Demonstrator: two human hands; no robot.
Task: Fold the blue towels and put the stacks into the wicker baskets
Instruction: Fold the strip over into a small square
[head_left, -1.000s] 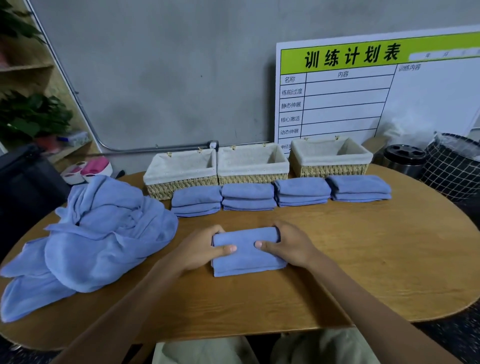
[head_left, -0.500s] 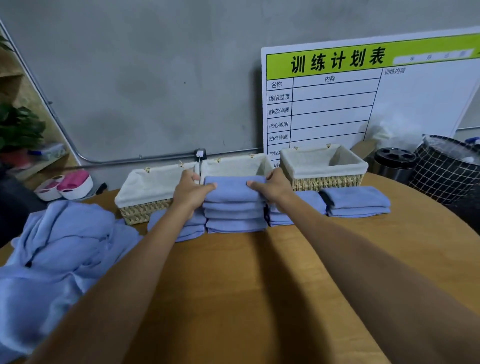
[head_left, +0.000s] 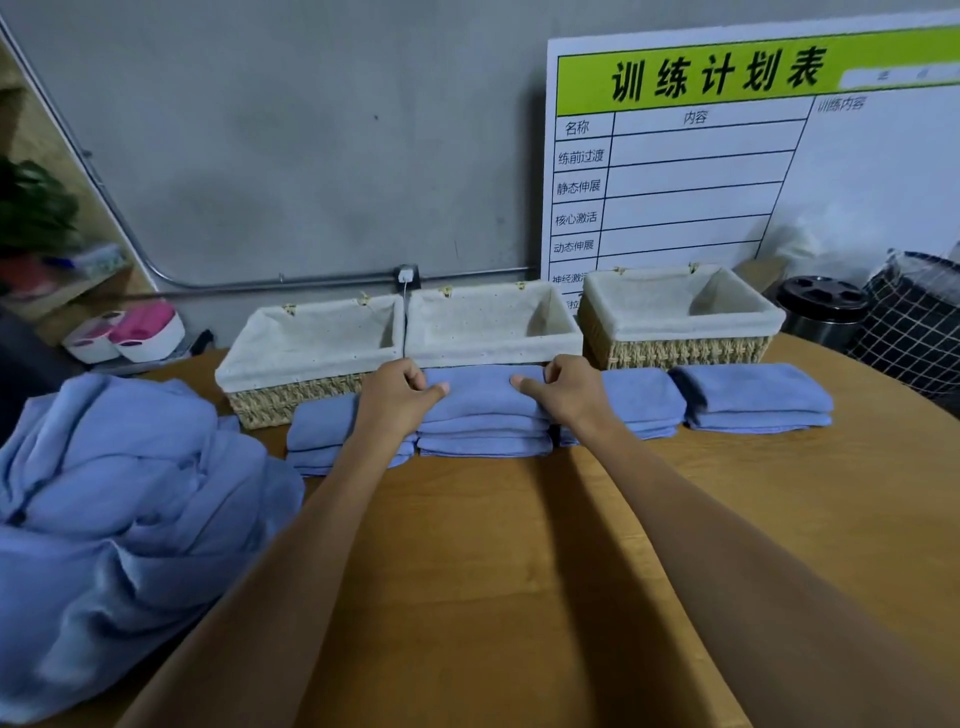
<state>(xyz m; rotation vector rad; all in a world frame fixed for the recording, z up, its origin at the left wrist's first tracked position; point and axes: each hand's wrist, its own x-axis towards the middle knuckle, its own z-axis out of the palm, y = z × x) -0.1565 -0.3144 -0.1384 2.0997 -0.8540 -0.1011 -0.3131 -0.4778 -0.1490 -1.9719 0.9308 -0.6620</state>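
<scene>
On the far side of the wooden table, in front of the middle basket, I see both hands on one folded towel. My left hand holds its left end, thumb lying on top and the fingers curled round the edge. My right hand holds the right end in the same way, thumb on top and fingers bent over the back edge. This towel lies on the top of the second stack, which has more folded towels under it and rests on the table, just before the middle basket.

Three other stacks of folded blue towels stand in the same row. The first stack is at the left, partly hidden by my left forearm, before the left basket. The third stack is just right of my right hand, and the fourth stack is beside it, before the right basket. All three wicker baskets have a pale cloth lining and I see no towel inside them.

At the left side of the table lies a big heap of unfolded blue towels. Behind the baskets a white board with a green title band leans on the grey wall.
</scene>
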